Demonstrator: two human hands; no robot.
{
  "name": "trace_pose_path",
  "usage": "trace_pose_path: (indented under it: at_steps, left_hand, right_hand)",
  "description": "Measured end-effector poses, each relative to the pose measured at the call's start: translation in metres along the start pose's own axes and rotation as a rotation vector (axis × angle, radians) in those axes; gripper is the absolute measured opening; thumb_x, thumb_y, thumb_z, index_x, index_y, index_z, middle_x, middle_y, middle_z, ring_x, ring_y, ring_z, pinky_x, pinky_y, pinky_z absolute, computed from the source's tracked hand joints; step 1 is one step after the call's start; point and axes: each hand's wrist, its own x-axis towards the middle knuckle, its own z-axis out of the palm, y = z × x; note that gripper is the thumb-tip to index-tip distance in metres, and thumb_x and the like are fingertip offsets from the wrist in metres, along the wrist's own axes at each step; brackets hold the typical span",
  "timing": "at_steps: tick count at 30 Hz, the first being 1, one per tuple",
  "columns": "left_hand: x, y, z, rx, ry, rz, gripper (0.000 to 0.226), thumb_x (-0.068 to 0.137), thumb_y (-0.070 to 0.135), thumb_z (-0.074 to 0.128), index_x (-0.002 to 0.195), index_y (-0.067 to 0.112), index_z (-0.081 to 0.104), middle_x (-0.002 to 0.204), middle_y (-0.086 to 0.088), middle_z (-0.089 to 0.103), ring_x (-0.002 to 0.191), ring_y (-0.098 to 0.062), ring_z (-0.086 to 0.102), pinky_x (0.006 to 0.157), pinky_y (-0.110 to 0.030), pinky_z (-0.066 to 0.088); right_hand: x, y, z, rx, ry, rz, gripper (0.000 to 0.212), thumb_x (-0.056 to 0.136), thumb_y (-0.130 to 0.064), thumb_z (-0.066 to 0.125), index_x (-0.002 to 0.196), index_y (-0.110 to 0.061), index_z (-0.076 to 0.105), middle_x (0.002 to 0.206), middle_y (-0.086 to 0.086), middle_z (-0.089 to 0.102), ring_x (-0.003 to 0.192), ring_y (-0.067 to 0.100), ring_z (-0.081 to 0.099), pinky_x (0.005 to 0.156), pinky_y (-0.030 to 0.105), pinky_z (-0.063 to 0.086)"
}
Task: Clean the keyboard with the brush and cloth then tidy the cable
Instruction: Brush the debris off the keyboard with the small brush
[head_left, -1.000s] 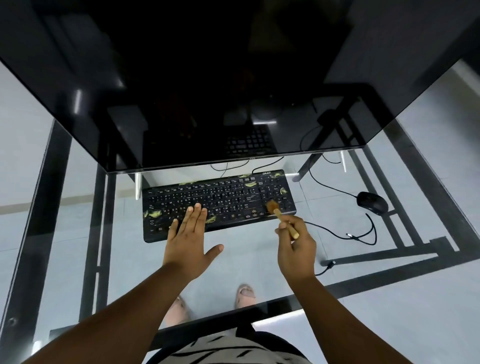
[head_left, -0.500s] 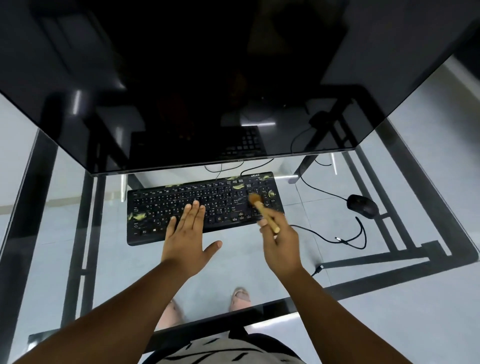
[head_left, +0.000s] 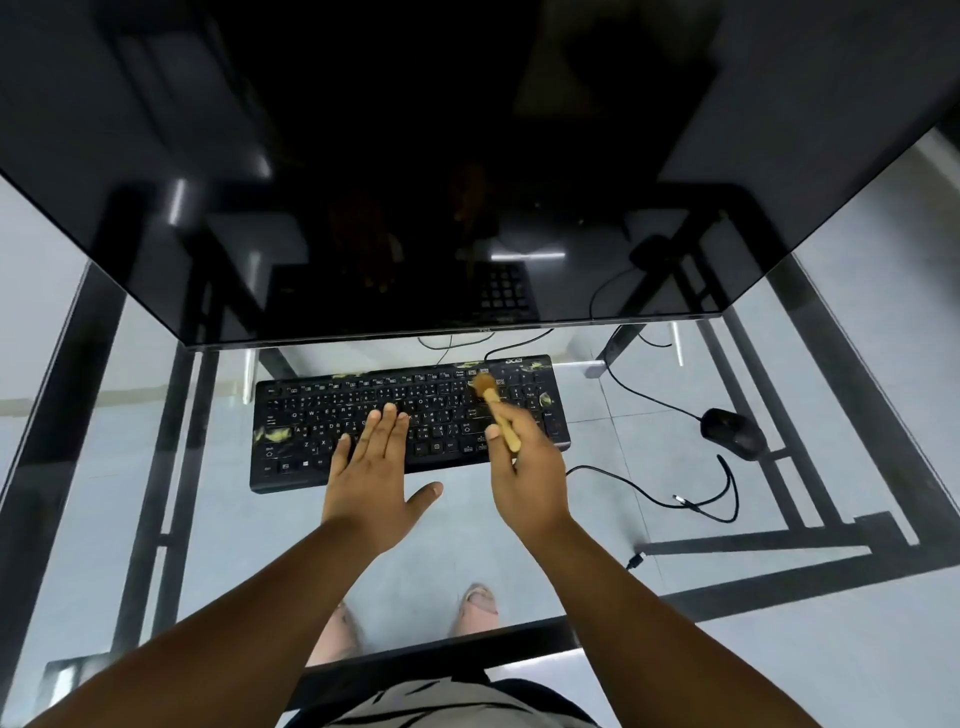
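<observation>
A black keyboard (head_left: 322, 415) lies on the glass desk, with yellowish debris scattered over its keys. My left hand (head_left: 371, 467) rests flat on the keyboard's lower middle, fingers straight. My right hand (head_left: 527, 467) grips a small wooden brush (head_left: 496, 408) by its handle. The bristles touch the upper keys just left of the number pad. A black cable (head_left: 691, 499) runs loose over the glass to the right of the keyboard. No cloth is in view.
A large dark monitor (head_left: 467, 182) overhangs the back of the glass desk (head_left: 234, 545). A black mouse (head_left: 732, 432) lies at the right. A cable plug (head_left: 635, 561) lies near the front. My feet show through the glass below.
The brush has moved up and to the left across the keyboard, from the lower number pad to the top rows. My left hand stays pressed on the keys.
</observation>
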Motion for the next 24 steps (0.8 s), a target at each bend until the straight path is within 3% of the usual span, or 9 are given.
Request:
trace_pose_path:
  at_steps: [2, 5, 9, 12, 15, 17, 21, 24]
  left_hand:
    - [0.0, 0.0, 0.0, -0.004, 0.001, -0.001, 0.095, 0.088, 0.072, 0.033, 0.155, 0.016, -0.004, 0.162, 0.003, -0.013, 0.149, -0.014, -0.013, 0.12, -0.042, -0.004]
    - [0.002, 0.003, 0.0, -0.014, 0.01, 0.002, 0.094, 0.088, 0.071, 0.033, 0.155, 0.016, -0.004, 0.162, 0.003, -0.013, 0.149, -0.014, -0.013, 0.119, -0.041, -0.004]
    - [0.007, 0.013, 0.0, -0.011, 0.015, 0.033, 0.093, 0.088, 0.071, 0.032, 0.155, 0.017, -0.004, 0.162, 0.003, -0.013, 0.148, -0.014, -0.014, 0.119, -0.041, -0.004]
    - [0.01, 0.019, 0.002, -0.013, 0.015, 0.047, 0.093, 0.089, 0.071, 0.031, 0.155, 0.017, -0.003, 0.163, 0.003, -0.012, 0.148, -0.013, -0.014, 0.119, -0.041, -0.005]
    - [0.011, 0.026, 0.002, -0.008, 0.015, 0.06, 0.093, 0.088, 0.071, 0.03, 0.155, 0.017, -0.005, 0.162, 0.003, -0.013, 0.148, -0.012, -0.015, 0.119, -0.041, -0.005]
    - [0.012, 0.029, 0.003, 0.008, -0.001, 0.068, 0.093, 0.089, 0.072, 0.029, 0.155, 0.018, -0.006, 0.162, 0.004, -0.015, 0.147, -0.012, -0.017, 0.119, -0.041, -0.006]
    - [0.01, 0.03, 0.006, -0.006, -0.007, 0.075, 0.093, 0.089, 0.071, 0.031, 0.155, 0.017, -0.003, 0.161, 0.003, -0.015, 0.146, -0.012, -0.017, 0.12, -0.043, -0.003]
    - [0.009, 0.03, 0.008, 0.03, -0.026, 0.075, 0.093, 0.089, 0.072, 0.029, 0.155, 0.017, -0.006, 0.161, 0.003, -0.018, 0.145, -0.012, -0.02, 0.119, -0.043, -0.004]
  right_hand:
    - [0.002, 0.003, -0.002, -0.071, -0.021, -0.04, 0.032, 0.098, -0.031, 0.048, 0.127, -0.026, 0.059, 0.115, -0.008, 0.071, 0.094, 0.012, 0.066, 0.079, 0.029, 0.054]
    - [0.008, 0.015, -0.012, -0.046, 0.162, 0.083, 0.03, 0.099, -0.03, 0.048, 0.128, -0.027, 0.057, 0.106, -0.005, 0.072, 0.087, 0.016, 0.066, 0.074, 0.029, 0.054]
    - [0.012, 0.02, -0.022, -0.058, 0.088, 0.061, 0.03, 0.099, -0.031, 0.049, 0.128, -0.029, 0.057, 0.112, -0.008, 0.071, 0.092, 0.015, 0.067, 0.077, 0.031, 0.055]
    - [0.015, 0.027, -0.029, -0.062, 0.201, 0.159, 0.027, 0.1, -0.033, 0.047, 0.126, -0.032, 0.056, 0.098, -0.005, 0.073, 0.083, 0.019, 0.066, 0.07, 0.032, 0.054]
    - [0.012, 0.027, -0.034, 0.05, 0.053, 0.075, 0.027, 0.099, -0.03, 0.052, 0.125, -0.032, 0.059, 0.102, -0.011, 0.072, 0.08, 0.006, 0.064, 0.069, 0.022, 0.051]
    - [0.006, 0.027, -0.034, -0.01, -0.048, 0.038, 0.027, 0.098, -0.031, 0.053, 0.124, -0.035, 0.059, 0.102, -0.012, 0.073, 0.076, 0.006, 0.064, 0.066, 0.024, 0.051]
    - [0.0, 0.038, -0.044, 0.028, 0.191, 0.169, 0.025, 0.099, -0.03, 0.052, 0.123, -0.03, 0.059, 0.097, -0.012, 0.072, 0.079, 0.01, 0.065, 0.067, 0.028, 0.052]
    - [-0.008, 0.037, -0.049, 0.12, 0.035, 0.078, 0.023, 0.098, -0.029, 0.053, 0.12, -0.031, 0.061, 0.089, -0.013, 0.071, 0.067, 0.011, 0.062, 0.057, 0.028, 0.05]
